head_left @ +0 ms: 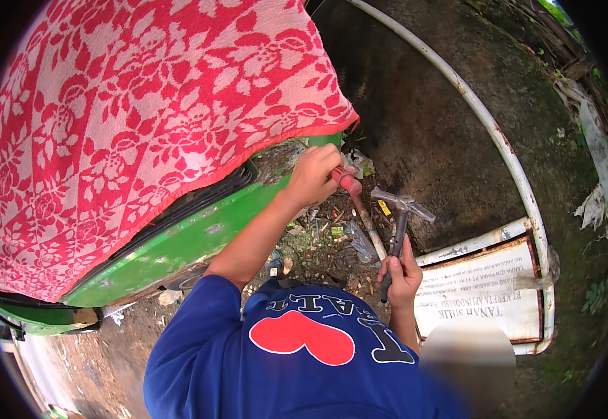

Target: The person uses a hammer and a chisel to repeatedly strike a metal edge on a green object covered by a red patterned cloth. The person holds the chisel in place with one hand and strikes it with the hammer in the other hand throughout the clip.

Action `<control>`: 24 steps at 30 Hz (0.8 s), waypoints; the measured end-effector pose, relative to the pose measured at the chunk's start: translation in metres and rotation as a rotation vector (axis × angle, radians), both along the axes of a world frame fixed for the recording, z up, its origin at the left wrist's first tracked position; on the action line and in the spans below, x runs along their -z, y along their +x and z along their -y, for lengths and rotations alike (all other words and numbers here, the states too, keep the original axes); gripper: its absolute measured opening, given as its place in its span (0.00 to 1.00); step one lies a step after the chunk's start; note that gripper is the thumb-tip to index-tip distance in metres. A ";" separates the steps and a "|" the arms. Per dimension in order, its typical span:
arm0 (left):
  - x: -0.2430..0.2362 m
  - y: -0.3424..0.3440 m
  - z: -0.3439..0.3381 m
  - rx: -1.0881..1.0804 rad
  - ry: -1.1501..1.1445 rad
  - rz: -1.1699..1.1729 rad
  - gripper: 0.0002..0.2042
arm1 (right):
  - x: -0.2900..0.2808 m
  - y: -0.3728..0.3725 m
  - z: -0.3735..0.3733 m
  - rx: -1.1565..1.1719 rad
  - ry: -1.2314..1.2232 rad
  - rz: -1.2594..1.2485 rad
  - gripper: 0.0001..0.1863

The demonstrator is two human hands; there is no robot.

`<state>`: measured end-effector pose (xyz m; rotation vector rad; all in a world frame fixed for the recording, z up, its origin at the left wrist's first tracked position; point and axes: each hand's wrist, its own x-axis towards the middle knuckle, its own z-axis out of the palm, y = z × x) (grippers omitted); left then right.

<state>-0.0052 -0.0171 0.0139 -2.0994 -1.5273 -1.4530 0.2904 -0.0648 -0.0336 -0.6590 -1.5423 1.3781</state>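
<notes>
My left hand (316, 174) is closed round the red handle of a tool with a long rusty shaft (368, 222). Its kind I cannot make out. The shaft slopes down to the right, and its far end reaches my right hand (403, 276). That hand is closed on a hammer (400, 227), gripping the dark handle low down with the grey metal head above the fingers. Whether the right fingers also pinch the shaft's end, I cannot tell. Both tools are held in front of my chest, over littered ground.
On the left stands a green vehicle (178, 244), draped with a red and pink flowered cloth (157, 105). A curved white pipe frame (486, 115) with rust spots runs along the right, bearing a white sign (475, 290). Plastic scraps (362, 242) and stones lie on the ground.
</notes>
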 end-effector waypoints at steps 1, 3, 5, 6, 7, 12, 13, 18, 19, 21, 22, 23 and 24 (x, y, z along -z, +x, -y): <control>0.000 0.000 -0.001 0.002 0.019 -0.002 0.14 | 0.000 0.000 -0.001 -0.003 0.005 0.004 0.28; 0.001 -0.001 -0.002 0.007 0.056 -0.007 0.16 | 0.000 -0.001 -0.002 -0.009 0.014 0.012 0.28; 0.003 -0.002 -0.004 0.005 0.060 -0.017 0.15 | 0.000 0.000 -0.003 -0.015 -0.006 0.007 0.28; 0.004 -0.002 -0.005 0.004 0.062 -0.023 0.15 | 0.000 0.000 -0.003 -0.018 -0.016 0.004 0.28; 0.004 -0.002 -0.006 0.001 0.059 -0.027 0.15 | -0.001 0.000 -0.004 -0.016 -0.011 0.010 0.28; 0.003 -0.002 -0.008 -0.024 -0.022 -0.034 0.13 | -0.011 -0.003 -0.006 -0.030 0.005 0.067 0.28; 0.003 -0.002 -0.008 -0.030 -0.022 -0.029 0.13 | -0.015 -0.004 -0.005 -0.003 0.021 0.033 0.27; 0.002 0.000 -0.010 -0.044 -0.032 -0.018 0.12 | -0.018 -0.021 0.000 0.180 0.153 -0.328 0.26; 0.001 -0.001 -0.011 -0.043 -0.036 -0.023 0.11 | -0.019 -0.020 -0.005 0.171 0.247 -0.155 0.26; 0.002 0.000 -0.012 -0.049 -0.047 -0.027 0.10 | -0.022 -0.014 -0.016 0.139 0.427 0.199 0.25; 0.003 0.000 -0.014 -0.058 -0.058 0.019 0.10 | -0.022 -0.014 -0.017 0.126 0.381 0.183 0.25; 0.003 -0.001 -0.016 -0.064 -0.071 0.060 0.09 | -0.024 -0.015 -0.017 0.117 0.332 0.161 0.25; 0.004 -0.002 -0.017 -0.070 -0.084 0.100 0.09 | -0.025 -0.016 -0.016 0.108 0.284 0.139 0.25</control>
